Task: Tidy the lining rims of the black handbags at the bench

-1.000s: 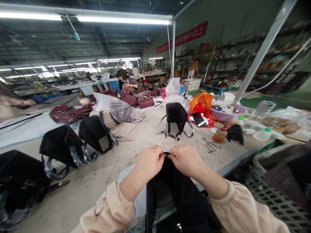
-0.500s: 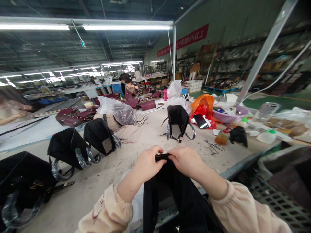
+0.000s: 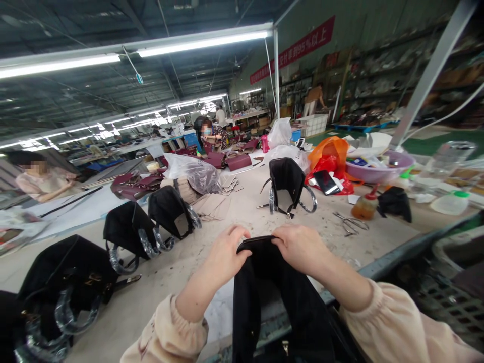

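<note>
A black handbag [image 3: 298, 307] hangs open in front of me at the table's near edge, its lower part cut off by the frame. My left hand [image 3: 230, 252] pinches the left end of its upper rim, thumb on the near side. At the right end of the same rim, my right hand [image 3: 297, 247] grips with thumb and fingers. A strip of rim shows between the two hands. Beyond them another black bag [image 3: 286, 179] stands on the table, its handles wrapped in clear plastic.
More black bags [image 3: 130, 229] line the table's left side. Scissors [image 3: 351, 224], an amber bottle [image 3: 365, 205], a phone [image 3: 326, 182] and a purple basin [image 3: 380, 171] lie to the right. Beige panels [image 3: 212, 205] and maroon pieces [image 3: 138, 185] are further back. A person [image 3: 47, 176] sits at far left.
My hands have moved slightly apart along the rim, so more of it shows. The view has swung left and tilted, bringing more bags and the person at far left into sight.
</note>
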`<action>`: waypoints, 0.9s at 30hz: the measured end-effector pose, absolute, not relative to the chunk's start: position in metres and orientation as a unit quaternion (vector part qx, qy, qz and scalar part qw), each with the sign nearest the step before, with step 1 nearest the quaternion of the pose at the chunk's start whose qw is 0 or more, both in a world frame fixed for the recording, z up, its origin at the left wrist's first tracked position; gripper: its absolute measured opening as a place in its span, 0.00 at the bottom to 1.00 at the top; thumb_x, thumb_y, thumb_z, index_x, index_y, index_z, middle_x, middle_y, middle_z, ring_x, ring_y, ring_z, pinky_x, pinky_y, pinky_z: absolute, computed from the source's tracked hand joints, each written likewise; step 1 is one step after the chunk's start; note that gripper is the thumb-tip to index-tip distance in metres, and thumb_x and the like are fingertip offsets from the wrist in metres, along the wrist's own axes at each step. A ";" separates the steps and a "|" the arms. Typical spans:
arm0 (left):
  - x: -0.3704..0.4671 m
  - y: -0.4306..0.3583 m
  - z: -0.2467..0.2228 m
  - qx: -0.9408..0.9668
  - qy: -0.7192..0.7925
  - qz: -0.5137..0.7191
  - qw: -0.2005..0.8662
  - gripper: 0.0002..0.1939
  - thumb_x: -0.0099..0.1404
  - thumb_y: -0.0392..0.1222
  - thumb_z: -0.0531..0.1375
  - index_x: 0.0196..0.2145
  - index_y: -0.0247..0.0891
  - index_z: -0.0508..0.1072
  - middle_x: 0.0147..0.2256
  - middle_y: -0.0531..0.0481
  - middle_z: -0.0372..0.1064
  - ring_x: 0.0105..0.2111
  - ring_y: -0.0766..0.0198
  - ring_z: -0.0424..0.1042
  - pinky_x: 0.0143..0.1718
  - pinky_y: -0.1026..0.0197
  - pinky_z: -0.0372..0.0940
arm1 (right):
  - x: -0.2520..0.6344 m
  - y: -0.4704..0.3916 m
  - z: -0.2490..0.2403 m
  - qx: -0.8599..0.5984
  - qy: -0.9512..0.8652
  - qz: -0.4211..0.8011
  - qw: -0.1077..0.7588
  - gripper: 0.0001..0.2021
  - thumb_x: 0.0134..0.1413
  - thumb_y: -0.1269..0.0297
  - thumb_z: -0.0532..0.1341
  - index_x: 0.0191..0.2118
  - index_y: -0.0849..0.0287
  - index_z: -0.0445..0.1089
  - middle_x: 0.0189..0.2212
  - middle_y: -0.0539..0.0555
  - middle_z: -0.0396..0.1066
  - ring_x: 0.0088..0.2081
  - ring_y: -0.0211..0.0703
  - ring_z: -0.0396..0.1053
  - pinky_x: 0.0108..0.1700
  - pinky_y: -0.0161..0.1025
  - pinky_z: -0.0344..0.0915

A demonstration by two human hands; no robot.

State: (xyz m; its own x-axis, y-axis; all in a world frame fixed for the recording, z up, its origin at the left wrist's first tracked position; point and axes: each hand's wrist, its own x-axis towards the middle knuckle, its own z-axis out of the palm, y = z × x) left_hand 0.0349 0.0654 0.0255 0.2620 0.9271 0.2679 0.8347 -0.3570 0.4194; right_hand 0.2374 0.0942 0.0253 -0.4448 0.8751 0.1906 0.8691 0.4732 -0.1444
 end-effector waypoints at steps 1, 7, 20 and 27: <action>0.037 0.065 0.026 0.790 0.556 0.242 0.091 0.13 0.52 0.32 0.63 0.36 0.42 0.68 0.39 0.52 0.66 0.41 0.60 0.67 0.43 0.57 0.62 | 0.238 0.094 0.026 -0.513 -0.850 0.015 0.120 0.11 0.58 0.64 0.54 0.29 0.55 0.71 0.32 0.51 0.73 0.34 0.41 0.69 0.31 0.35 0.56; 0.052 0.068 0.028 0.781 0.561 0.261 0.082 0.08 0.52 0.33 0.65 0.32 0.41 0.73 0.37 0.52 0.66 0.37 0.62 0.67 0.40 0.59 0.62 | 0.239 0.094 0.024 -0.505 -0.853 0.012 0.131 0.10 0.57 0.64 0.54 0.29 0.55 0.71 0.30 0.51 0.73 0.33 0.41 0.69 0.30 0.36 0.54; 0.061 0.076 0.020 0.800 0.539 0.260 0.047 0.05 0.58 0.36 0.62 0.26 0.39 0.77 0.34 0.50 0.67 0.36 0.63 0.67 0.40 0.59 0.62 | 0.239 0.096 0.023 -0.518 -0.843 0.022 0.141 0.09 0.57 0.63 0.55 0.29 0.55 0.71 0.31 0.50 0.73 0.34 0.41 0.69 0.29 0.36 0.53; 0.064 0.077 0.020 0.804 0.535 0.242 0.092 0.05 0.55 0.37 0.63 0.22 0.40 0.75 0.36 0.51 0.66 0.39 0.62 0.67 0.42 0.59 0.62 | 0.241 0.094 0.024 -0.516 -0.845 0.033 0.133 0.09 0.57 0.65 0.54 0.30 0.55 0.70 0.32 0.50 0.72 0.35 0.40 0.68 0.30 0.35 0.54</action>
